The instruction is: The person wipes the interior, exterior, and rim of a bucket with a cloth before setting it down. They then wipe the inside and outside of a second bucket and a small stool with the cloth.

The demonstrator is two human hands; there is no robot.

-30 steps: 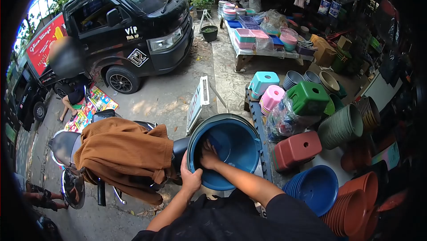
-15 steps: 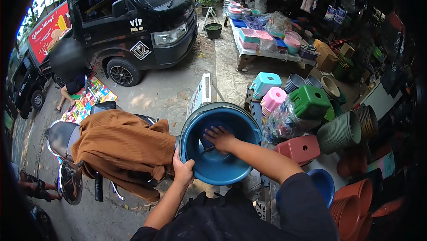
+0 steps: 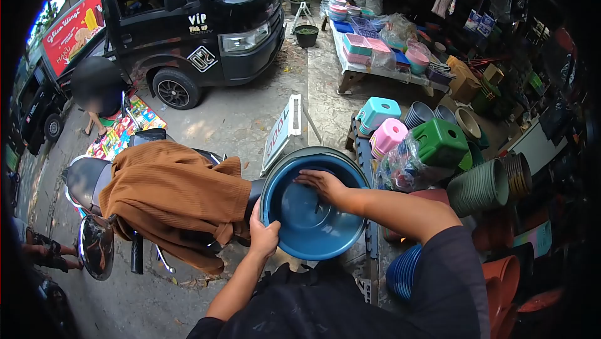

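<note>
- A motorbike (image 3: 86,179) stands at the left, a brown ribbed garment (image 3: 175,192) draped across it; behind them is a black truck (image 3: 194,38).
- The left hand (image 3: 264,237) grips the near-left rim of the blue basin, thumb on the rim, its other fingers mostly hidden outside the wall.
- A white sign (image 3: 283,133) leans just beyond the basin.
- The blue basin (image 3: 307,239) is in front of the person's body, its mouth tilted toward them, a greyish rim showing behind it.
- The right hand (image 3: 325,187) reaches inside, fingers nearly straight and close together; whether anything lies under the palm, I cannot tell.
- Turquoise stools (image 3: 379,112), pink stools (image 3: 389,133) and a green stool (image 3: 440,142) stand to the right, near stacked green pots (image 3: 479,187).
</note>
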